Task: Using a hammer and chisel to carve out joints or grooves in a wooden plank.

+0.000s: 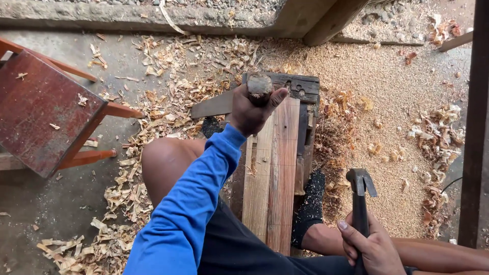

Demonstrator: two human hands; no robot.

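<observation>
Blue sleeve is closest, running up to the left hand (250, 109) which is wrapped tight round the battered wooden handle of a chisel (259, 86) stood upright on the far end of a reddish plank (272, 168). Right hand (371, 248) is fisted round a dark claw hammer (360, 196), head up, low right. Chisel blade is hidden behind the fist, hammer handle's end is cut off

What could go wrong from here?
1. The left hand grips the chisel just under its battered top; a glancing blow from the claw hammer in the right hand could hit the fingers.
2. The plank rests between the legs, apparently unclamped, so it may shift.
</observation>
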